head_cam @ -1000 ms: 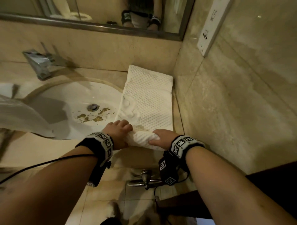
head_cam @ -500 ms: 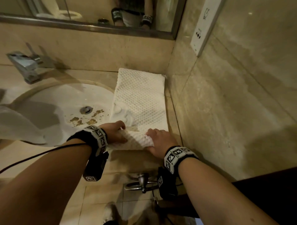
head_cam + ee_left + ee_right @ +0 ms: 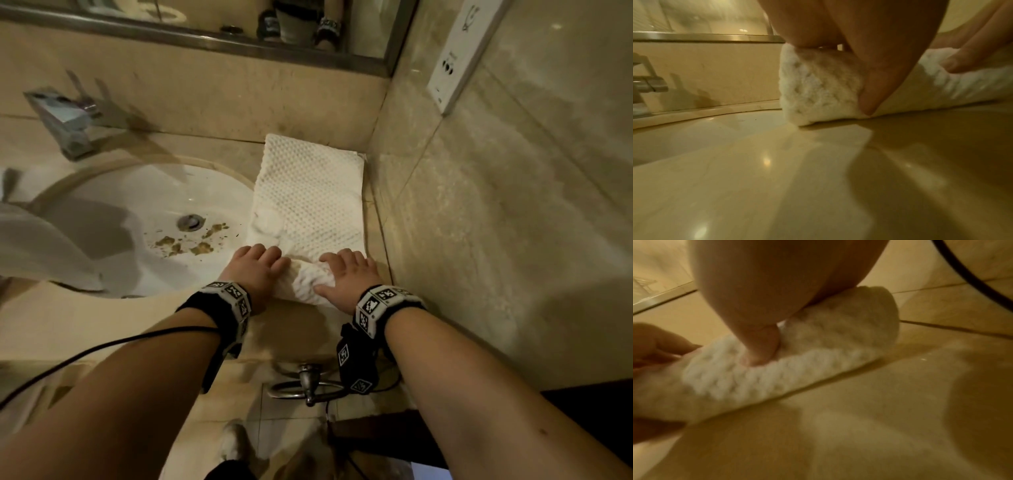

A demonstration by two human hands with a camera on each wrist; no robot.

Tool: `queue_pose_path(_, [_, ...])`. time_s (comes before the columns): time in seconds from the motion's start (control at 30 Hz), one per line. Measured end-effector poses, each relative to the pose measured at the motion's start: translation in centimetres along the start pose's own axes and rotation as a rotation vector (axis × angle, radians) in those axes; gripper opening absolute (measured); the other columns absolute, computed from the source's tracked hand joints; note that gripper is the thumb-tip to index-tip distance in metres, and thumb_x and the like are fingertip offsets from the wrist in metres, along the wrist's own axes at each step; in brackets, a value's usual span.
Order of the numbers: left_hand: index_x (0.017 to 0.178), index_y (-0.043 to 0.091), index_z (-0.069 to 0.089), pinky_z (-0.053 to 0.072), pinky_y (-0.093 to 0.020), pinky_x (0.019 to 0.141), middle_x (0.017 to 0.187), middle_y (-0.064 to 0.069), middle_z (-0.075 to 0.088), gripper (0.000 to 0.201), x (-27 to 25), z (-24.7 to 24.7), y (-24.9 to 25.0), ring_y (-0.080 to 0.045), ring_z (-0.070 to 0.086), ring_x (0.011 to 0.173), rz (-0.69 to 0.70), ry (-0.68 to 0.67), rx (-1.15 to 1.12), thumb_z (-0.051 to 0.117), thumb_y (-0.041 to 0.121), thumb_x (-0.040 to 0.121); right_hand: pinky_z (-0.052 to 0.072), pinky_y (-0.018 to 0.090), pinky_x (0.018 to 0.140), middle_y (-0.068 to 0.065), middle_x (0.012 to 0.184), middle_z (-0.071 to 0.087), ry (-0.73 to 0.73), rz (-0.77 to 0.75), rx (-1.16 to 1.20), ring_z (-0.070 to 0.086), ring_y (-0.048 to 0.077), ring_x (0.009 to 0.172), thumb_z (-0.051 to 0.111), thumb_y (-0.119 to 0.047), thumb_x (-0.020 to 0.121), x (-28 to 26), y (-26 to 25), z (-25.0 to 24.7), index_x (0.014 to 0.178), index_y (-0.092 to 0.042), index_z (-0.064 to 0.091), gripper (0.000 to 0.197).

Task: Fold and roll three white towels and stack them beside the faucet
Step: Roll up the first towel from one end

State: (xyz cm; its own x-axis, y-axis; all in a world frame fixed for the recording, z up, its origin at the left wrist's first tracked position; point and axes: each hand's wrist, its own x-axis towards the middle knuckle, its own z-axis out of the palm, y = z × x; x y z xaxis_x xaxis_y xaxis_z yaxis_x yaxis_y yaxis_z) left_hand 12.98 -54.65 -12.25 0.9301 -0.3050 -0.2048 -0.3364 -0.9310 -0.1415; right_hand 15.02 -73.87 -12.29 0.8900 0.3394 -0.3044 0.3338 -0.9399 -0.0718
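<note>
A white waffle-textured towel (image 3: 308,198), folded into a long strip, lies on the counter right of the sink and reaches the back wall. Its near end is rolled up into a roll (image 3: 305,286). My left hand (image 3: 257,269) grips the roll's left end, fingers curled over the top. The thumb (image 3: 877,78) presses its near side. My right hand (image 3: 346,274) grips the right end in the same way, its thumb (image 3: 760,345) dug into the roll (image 3: 797,369). The faucet (image 3: 65,120) stands at the back left, behind the basin.
The white basin (image 3: 130,192) has brown debris near its drain (image 3: 189,222). A pale cloth-like shape (image 3: 34,246) hangs over the basin's left side. The tiled side wall with a socket panel (image 3: 459,58) runs close along the towel's right edge. A mirror spans the back wall.
Both hands have pushed the roll a little away from the counter's front edge toward the back wall. The roll is thicker and the flat part slightly shorter.
</note>
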Motion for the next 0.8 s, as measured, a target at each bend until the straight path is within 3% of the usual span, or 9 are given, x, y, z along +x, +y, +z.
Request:
queue_pose_path(0.07, [0.142,0.025,0.030,0.032,-0.032,0.105,0.138,0.001,0.036,0.061,0.4,-0.5,-0.2,-0.023,0.038,0.124,-0.012,-0.013,-0.073,0.054,0.032,0.086,0.020,0.036,0.108,0.001,0.140,0.030,0.099,-0.049,-0.011,0.028,0.022,0.129,0.044,-0.053,0.090,-0.8,-0.4,0.4,0.140,-0.025,0.028,0.059])
queue_pose_path(0.2, [0.138,0.029,0.040,0.041,-0.033,0.098,0.134,0.001,0.046,0.057,1.5,-2.2,-0.8,-0.024,0.046,0.123,-0.019,-0.132,-0.217,0.060,0.029,0.084,0.023,0.038,0.110,0.004,0.144,0.025,0.015,-0.085,-0.169,0.029,0.024,0.131,0.054,-0.055,0.083,-2.2,-0.6,0.6,0.147,-0.017,0.017,0.083])
queue_pose_path(0.27, [0.137,0.028,0.043,0.042,-0.033,0.098,0.136,0.000,0.048,0.061,1.6,-2.7,-1.3,-0.024,0.048,0.124,0.015,-0.250,-0.246,0.066,0.030,0.081,0.035,0.037,0.100,0.006,0.137,0.038,0.002,-0.101,-0.171,0.041,0.025,0.124,0.055,-0.044,0.086,-2.1,-0.7,-0.1,0.140,-0.017,0.032,0.065])
queue_pose_path(0.33, [0.135,0.027,0.045,0.042,-0.032,0.098,0.136,-0.001,0.048,0.063,1.3,-2.6,-1.7,-0.023,0.048,0.123,0.004,-0.313,-0.306,0.071,0.028,0.077,0.043,0.036,0.088,0.006,0.124,0.053,-0.067,-0.125,-0.123,0.053,0.025,0.112,0.053,-0.050,0.086,-1.6,-1.0,-1.1,0.128,-0.018,0.050,0.052])
queue_pose_path(0.4, [0.132,0.028,0.045,0.042,-0.031,0.099,0.136,0.000,0.048,0.061,0.6,-2.3,-1.8,-0.022,0.046,0.124,-0.018,-0.272,-0.346,0.068,0.026,0.076,0.046,0.035,0.082,0.006,0.113,0.063,-0.186,-0.145,-0.097,0.059,0.025,0.104,0.049,-0.060,0.085,-1.0,-1.3,-1.9,0.117,-0.018,0.061,0.054])
queue_pose_path(0.5, [0.137,0.033,0.035,0.029,-0.030,0.110,0.145,0.006,0.035,0.060,-0.9,-1.5,-1.5,-0.018,0.034,0.134,-0.011,-0.112,-0.270,0.057,0.034,0.081,0.048,0.035,0.083,0.008,0.107,0.066,-0.292,-0.118,-0.026,0.060,0.025,0.099,0.049,-0.059,0.087,-0.3,-1.4,-2.4,0.111,-0.011,0.065,0.056])
queue_pose_path(0.6, [0.147,0.027,0.015,0.023,-0.033,0.114,0.147,0.001,0.024,0.082,-2.1,-0.7,-1.5,-0.022,0.028,0.136,0.077,-0.090,0.003,0.060,0.049,0.081,0.044,0.034,0.083,0.010,0.111,0.064,-0.320,-0.067,0.114,0.058,0.025,0.097,0.050,-0.058,0.087,0.1,-1.1,-1.6,0.111,-0.010,0.062,0.055])
queue_pose_path(0.7, [0.146,0.025,0.011,0.028,-0.035,0.111,0.142,-0.004,0.028,0.080,-2.0,-0.1,-1.5,-0.025,0.032,0.131,0.069,-0.087,0.136,0.059,0.034,0.084,0.047,0.037,0.084,0.009,0.108,0.063,-0.256,-0.098,0.082,0.059,0.026,0.099,0.049,-0.059,0.087,-0.1,-1.0,-1.1,0.107,-0.013,0.060,0.052])
queue_pose_path(0.8, [0.139,0.025,0.022,0.033,-0.034,0.105,0.133,-0.003,0.040,0.066,-1.1,-0.9,-1.1,-0.024,0.041,0.123,0.047,-0.087,0.064,0.057,0.032,0.084,0.035,0.039,0.103,0.003,0.130,0.045,-0.006,-0.154,-0.046,0.044,0.023,0.122,0.048,-0.058,0.087,-1.5,-1.1,-1.1,0.133,-0.023,0.043,0.058])
